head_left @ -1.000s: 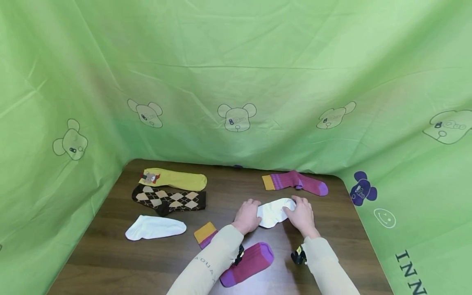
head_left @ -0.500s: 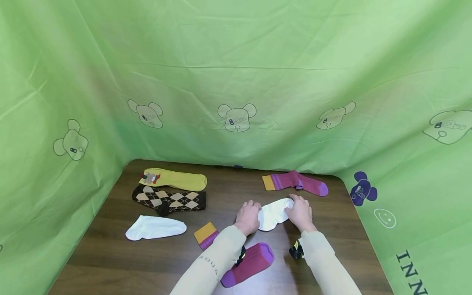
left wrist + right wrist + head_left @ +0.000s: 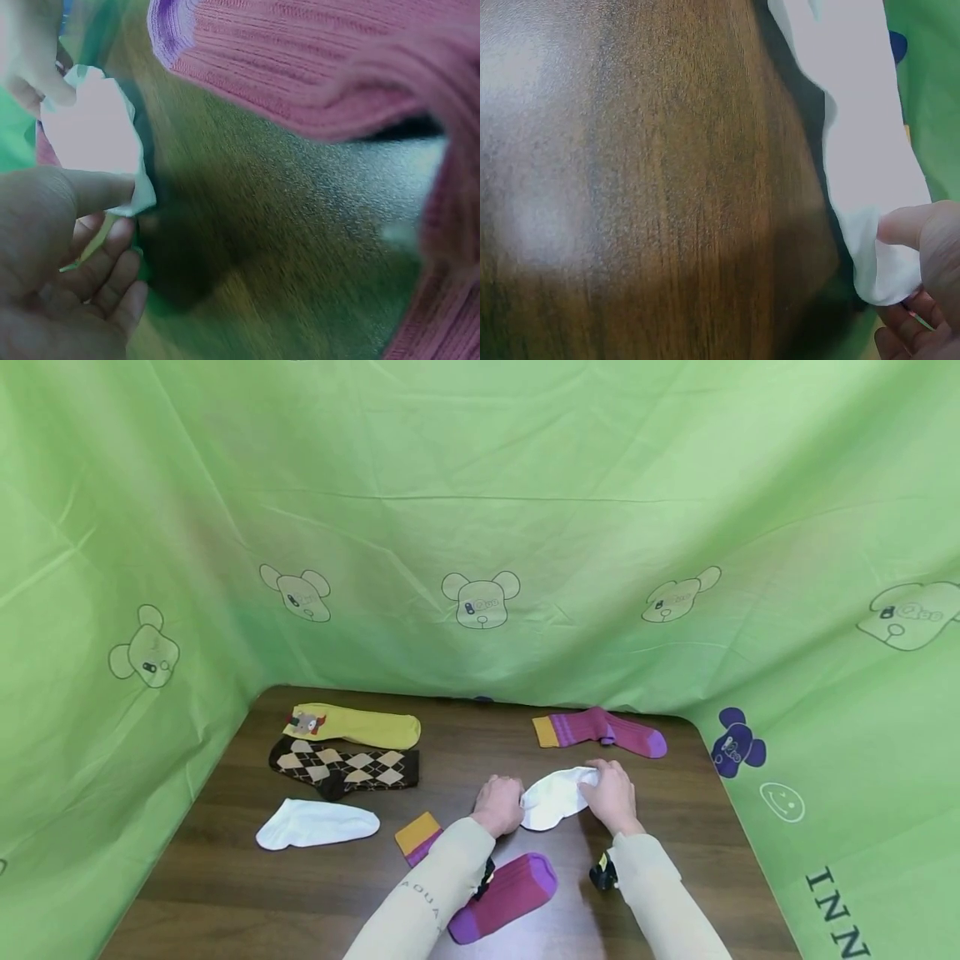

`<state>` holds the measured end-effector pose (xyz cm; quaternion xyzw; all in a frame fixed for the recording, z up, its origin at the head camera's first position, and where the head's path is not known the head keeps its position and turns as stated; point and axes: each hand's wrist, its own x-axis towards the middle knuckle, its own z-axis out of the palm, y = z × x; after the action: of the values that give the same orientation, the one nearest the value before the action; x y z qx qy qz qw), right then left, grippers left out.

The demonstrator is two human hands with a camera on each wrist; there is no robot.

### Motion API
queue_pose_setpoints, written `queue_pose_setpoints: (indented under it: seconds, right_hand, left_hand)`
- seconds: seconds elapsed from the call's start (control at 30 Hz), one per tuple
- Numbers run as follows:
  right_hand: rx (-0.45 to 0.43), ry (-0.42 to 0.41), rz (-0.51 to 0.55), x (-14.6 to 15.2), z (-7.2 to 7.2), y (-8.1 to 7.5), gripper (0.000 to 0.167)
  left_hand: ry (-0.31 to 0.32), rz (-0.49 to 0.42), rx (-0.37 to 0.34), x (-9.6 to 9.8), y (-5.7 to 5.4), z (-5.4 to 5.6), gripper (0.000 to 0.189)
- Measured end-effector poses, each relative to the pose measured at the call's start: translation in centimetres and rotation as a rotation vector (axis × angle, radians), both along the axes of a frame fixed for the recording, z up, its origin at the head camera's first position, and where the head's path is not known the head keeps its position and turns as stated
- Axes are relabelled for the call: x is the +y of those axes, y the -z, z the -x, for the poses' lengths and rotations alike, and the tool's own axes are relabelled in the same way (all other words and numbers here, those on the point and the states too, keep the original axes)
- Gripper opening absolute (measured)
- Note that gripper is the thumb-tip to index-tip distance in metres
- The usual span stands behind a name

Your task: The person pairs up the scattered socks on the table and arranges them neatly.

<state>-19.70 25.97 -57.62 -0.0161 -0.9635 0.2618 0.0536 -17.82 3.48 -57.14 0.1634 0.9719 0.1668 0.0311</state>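
So, I've got the white sock (image 3: pixel 553 800) by its 2 ends, in front of me, a bit right of the middle of the table (image 3: pixel 217 893). My L hand (image 3: pixel 498 804) pinches one end, thumb on top & fingers curled under. My R hand (image 3: pixel 612 797) does the same at the other end. Both grips are closed right down on the sock, w/ no gap I can see. Can't tell if its middle rests on the table or hangs just over it.

It looks thin & soft, so prob v. light. Won't break, but it'd flop & crease if I held just 1 end. Doesn't look slick, tho it could bunch up under my thumbs. Best spots to hold are the 2 ends, w/ flat pinches & a small pull to keep it smooth.

Vs half a sec ago, my L hand is a bit more to the left, & that end of the sock went w/ it. R hand is abt where it was. The other white sock (image 3: pixel 318 823), yellow sock (image 3: pixel 371 727), diamond sock (image 3: pixel 348 767) & back pink sock (image 3: pixel 579 727) haven't moved. Same for the front pink sock (image 3: pixel 513 897), part hidden under my L sleeve (image 3: pixel 412 920).
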Motion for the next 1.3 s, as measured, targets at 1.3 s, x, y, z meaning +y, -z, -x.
queue_pose_setpoints:
  seconds: [1.3]
  right_hand:
    - [-0.201, 0.051, 0.861, -1.9, -0.1, -2.0, 0.017]
  left_hand:
    - [-0.128, -0.534, 0.040, -5.5, -1.4, 2.7, 0.026]
